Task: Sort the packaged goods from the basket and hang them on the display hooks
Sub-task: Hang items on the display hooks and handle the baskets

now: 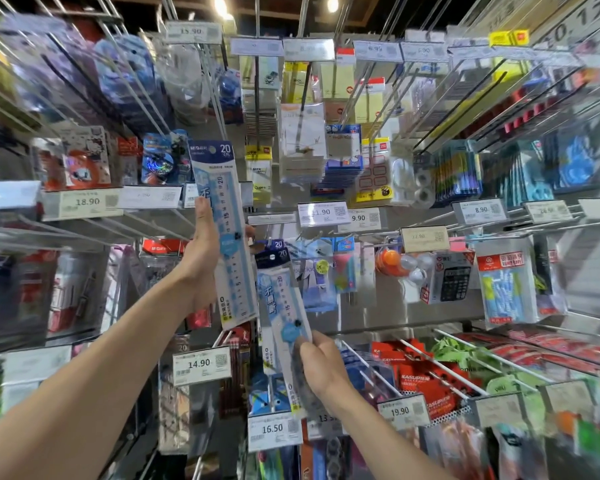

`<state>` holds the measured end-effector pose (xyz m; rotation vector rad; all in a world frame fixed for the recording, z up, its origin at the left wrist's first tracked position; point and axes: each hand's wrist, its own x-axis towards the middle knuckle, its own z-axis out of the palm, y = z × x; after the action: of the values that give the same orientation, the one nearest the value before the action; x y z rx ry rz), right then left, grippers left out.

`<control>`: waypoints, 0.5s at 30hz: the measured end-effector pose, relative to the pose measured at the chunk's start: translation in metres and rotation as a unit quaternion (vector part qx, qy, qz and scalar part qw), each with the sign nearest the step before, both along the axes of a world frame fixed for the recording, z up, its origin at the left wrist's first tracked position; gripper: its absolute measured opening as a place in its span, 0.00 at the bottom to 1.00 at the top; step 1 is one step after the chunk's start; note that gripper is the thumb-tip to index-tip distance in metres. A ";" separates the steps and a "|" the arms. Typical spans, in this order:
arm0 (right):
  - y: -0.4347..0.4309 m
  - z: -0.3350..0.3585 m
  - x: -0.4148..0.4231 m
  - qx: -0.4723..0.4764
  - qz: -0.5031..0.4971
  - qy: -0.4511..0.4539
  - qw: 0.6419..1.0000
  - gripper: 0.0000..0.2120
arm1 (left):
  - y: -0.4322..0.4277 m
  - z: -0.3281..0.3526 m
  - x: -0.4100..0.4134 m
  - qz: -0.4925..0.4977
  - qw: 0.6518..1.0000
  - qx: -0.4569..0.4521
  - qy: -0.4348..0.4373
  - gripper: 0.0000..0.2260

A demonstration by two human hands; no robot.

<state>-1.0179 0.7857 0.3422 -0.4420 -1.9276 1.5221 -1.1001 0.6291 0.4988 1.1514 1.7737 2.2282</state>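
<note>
My left hand (pixel 201 251) holds a packaged blue 20 cm ruler (pixel 227 233) upright in front of the display wall, fingers wrapped behind its left edge. My right hand (pixel 321 367) grips the lower part of a second, identical ruler pack (pixel 283 317), which hangs tilted with its dark blue header near a hook (pixel 267 242) at the centre. Another ruler header shows just behind it on that hook. The basket is out of sight.
Wire hooks full of stationery packs cover the wall: sticky notes (pixel 302 143), tape rolls (pixel 423 185), a calculator (pixel 456 278), red packs (pixel 426 372). Price tags (pixel 201 365) jut forward on hook ends. Long bare hooks (pixel 371 368) stick out at lower right.
</note>
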 end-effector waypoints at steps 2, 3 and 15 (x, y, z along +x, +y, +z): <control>0.000 0.011 -0.005 -0.005 -0.010 0.008 1.000 0.09 | -0.001 0.001 0.000 0.005 1.000 -0.002 0.006 0.50; 0.000 0.018 -0.009 -0.007 -0.010 0.014 1.000 0.09 | -0.001 0.002 0.001 0.008 1.000 -0.005 0.004 0.49; -0.018 0.049 -0.034 -0.013 -0.024 -0.014 1.000 0.26 | 0.001 -0.002 -0.006 -0.005 1.000 -0.009 0.016 0.39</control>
<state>-1.0516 0.7681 0.3909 -0.5194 -1.9077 1.5193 -1.1060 0.6305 0.4964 1.1959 1.7908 2.1957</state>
